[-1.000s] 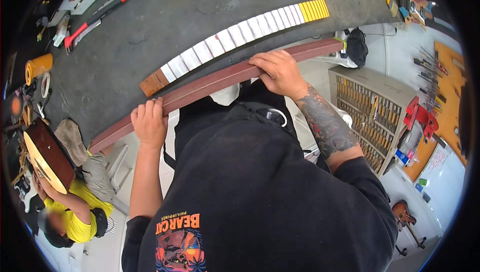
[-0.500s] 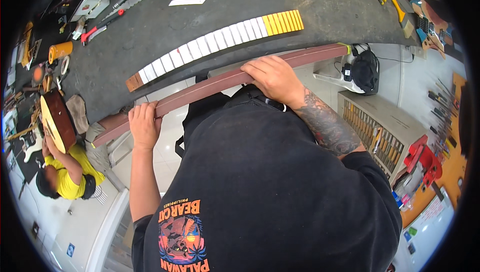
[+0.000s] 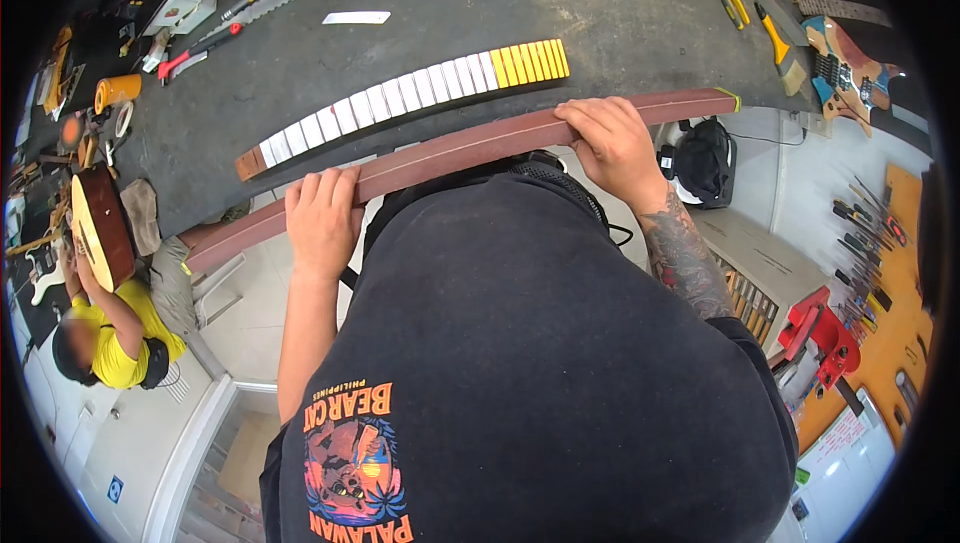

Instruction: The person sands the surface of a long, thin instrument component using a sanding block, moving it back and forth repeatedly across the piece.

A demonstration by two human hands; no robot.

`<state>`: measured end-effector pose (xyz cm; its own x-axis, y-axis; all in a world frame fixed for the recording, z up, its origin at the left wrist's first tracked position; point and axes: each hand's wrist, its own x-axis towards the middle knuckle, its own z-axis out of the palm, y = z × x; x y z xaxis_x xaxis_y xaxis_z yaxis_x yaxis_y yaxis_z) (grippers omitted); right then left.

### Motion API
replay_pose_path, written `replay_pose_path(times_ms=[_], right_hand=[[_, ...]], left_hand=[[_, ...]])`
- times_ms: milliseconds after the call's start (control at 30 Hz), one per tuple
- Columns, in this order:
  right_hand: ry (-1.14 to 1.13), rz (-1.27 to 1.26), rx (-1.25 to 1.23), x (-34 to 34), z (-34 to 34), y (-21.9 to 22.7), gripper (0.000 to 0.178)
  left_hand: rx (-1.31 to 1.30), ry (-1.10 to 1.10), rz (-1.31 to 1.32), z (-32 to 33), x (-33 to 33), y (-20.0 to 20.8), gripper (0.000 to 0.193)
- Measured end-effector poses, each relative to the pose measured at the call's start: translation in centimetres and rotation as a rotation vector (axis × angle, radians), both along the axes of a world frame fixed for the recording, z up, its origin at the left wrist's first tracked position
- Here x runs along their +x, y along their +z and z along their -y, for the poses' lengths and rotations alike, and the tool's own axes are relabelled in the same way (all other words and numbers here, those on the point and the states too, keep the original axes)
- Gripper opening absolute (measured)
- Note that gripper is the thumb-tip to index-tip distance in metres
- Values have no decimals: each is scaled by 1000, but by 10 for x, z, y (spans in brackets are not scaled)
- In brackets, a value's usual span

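Note:
A long reddish-brown wooden beam point(image 3: 450, 147) with yellow-green ends slants across in front of my body, along the near edge of the workbench. My left hand point(image 3: 323, 220) grips it left of its middle, fingers over the top and thumb on the near side. Toward the right end, my right hand point(image 3: 612, 143) is closed round it in the same way. Just beyond the beam, a fretboard-like strip point(image 3: 400, 98) lies on the bench. White blocks cover most of it, yellow ones its right end, and its left tip is bare brown.
The dark workbench point(image 3: 300, 53) carries a white flat strip point(image 3: 356, 18), pliers point(image 3: 733, 5), a brush point(image 3: 780, 48) and a red-handled tool point(image 3: 200, 51). At left, a co-worker in a yellow shirt point(image 3: 120, 343) handles a guitar point(image 3: 100, 228). A red vise point(image 3: 820, 338) stands at right.
The beam has shifted to the right in view, and its right end sits farther from the bag. Both hands appear farther right, still gripping it. The bench items appear slightly shifted left.

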<state>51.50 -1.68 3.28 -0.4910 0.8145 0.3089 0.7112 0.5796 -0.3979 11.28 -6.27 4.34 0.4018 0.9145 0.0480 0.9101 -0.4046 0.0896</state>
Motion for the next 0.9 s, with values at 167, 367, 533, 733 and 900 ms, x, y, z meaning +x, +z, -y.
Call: replay_pose_path(times_ms=[167, 367, 533, 733, 900], right_hand=[[-70, 36, -20, 3, -4, 14, 41], [-75, 53, -98, 17, -6, 10, 46], [-36, 47, -148, 50, -31, -3, 46], [4, 36, -185, 96, -61, -11, 46], [41, 41, -180, 115, -81, -9, 45]], left_hand=[[-19, -58, 39, -21, 3, -1, 51], [-76, -71, 59, -34, 14, -6, 50], [-91, -16, 1, -44, 52, -6, 48], [-116, 67, 6, -50, 103, -9, 48], [-114, 82, 54, -61, 126, -14, 49]])
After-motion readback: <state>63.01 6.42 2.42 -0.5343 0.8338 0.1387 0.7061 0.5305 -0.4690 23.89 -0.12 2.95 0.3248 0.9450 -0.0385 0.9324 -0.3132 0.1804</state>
